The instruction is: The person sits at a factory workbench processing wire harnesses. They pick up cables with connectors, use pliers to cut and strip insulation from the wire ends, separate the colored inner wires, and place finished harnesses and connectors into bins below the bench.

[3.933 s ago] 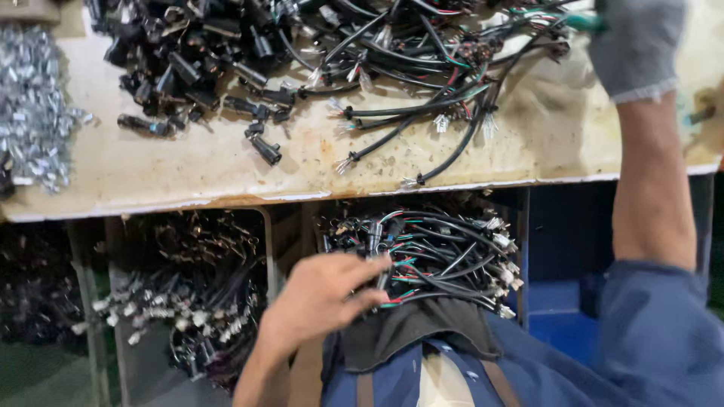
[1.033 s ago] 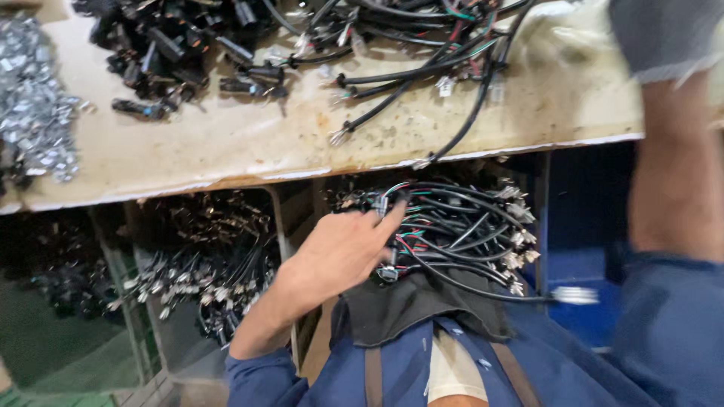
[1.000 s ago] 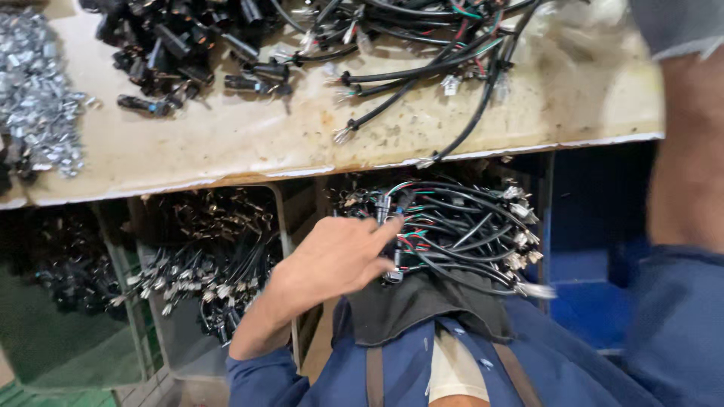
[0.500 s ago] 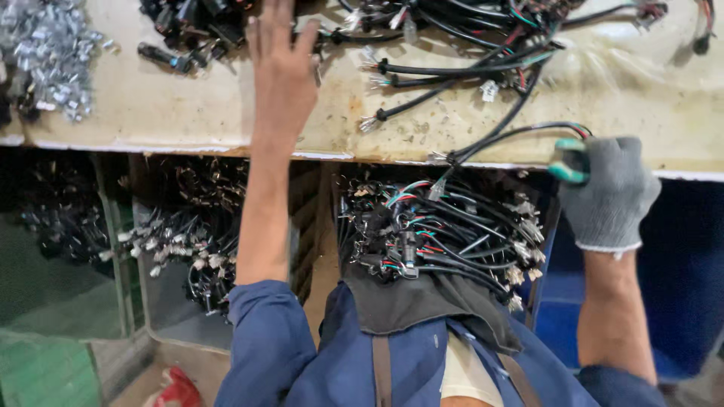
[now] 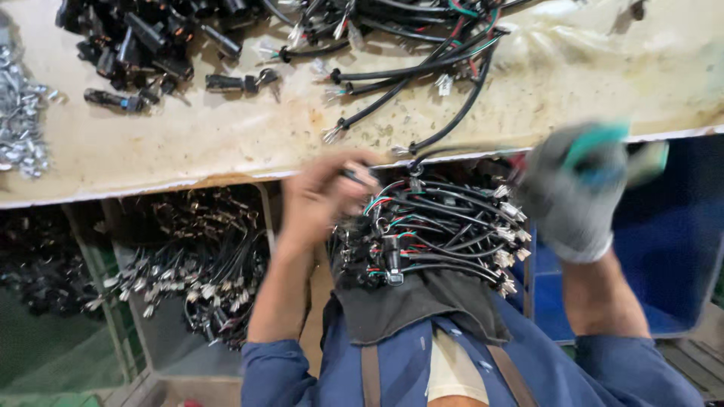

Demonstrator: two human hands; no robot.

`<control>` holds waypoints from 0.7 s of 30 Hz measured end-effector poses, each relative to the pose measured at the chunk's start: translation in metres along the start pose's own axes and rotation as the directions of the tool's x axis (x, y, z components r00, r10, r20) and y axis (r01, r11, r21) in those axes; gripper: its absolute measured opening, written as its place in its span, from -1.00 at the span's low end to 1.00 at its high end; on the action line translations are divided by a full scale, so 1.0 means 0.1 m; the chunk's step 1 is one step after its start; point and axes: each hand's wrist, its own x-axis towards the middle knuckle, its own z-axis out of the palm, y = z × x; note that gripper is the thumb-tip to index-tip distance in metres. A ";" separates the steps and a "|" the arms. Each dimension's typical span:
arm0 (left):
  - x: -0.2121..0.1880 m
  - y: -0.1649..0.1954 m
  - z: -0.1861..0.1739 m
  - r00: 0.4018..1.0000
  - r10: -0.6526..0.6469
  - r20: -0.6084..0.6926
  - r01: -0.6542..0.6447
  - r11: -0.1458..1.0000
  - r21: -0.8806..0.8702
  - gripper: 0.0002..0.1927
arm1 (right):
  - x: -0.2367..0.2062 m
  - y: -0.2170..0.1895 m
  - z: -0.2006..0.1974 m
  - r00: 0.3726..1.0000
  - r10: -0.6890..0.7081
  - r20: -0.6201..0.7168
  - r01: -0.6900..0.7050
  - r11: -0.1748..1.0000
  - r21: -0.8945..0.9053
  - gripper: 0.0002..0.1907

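Bare left hand (image 5: 326,194) fingers pinch a small black connector (image 5: 356,176); gloved right hand (image 5: 577,188) blurred, grip unclear.

I see my left hand (image 5: 328,196) closed on a small black connector (image 5: 354,176), held just below the front edge of the counter (image 5: 188,154). It sits at the top of a bundle of black wire harnesses (image 5: 434,234) with red, green and white leads and pale plug ends fanned to the right. That bundle rests on a dark cloth (image 5: 422,305) in my lap. A loose black cable (image 5: 460,113) trails down from the counter toward it.
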 end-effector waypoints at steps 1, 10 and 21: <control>-0.03 0.00 0.14 0.980 0.138 0.146 -0.147 0.988 0.052 -0.67 | -0.11 -0.01 0.10 0.979 -0.132 0.155 0.162 0.966 -0.203 -0.81; -0.08 0.13 0.64 0.904 0.339 0.259 -0.413 0.847 0.335 -0.62 | -0.14 0.00 0.41 0.859 -0.173 0.482 0.383 0.841 -0.382 -0.89; -0.19 -0.02 0.66 0.850 0.478 0.219 -0.520 0.829 0.206 -0.64 | -0.32 -0.23 0.61 0.991 -0.024 0.133 -0.095 0.576 0.812 -0.83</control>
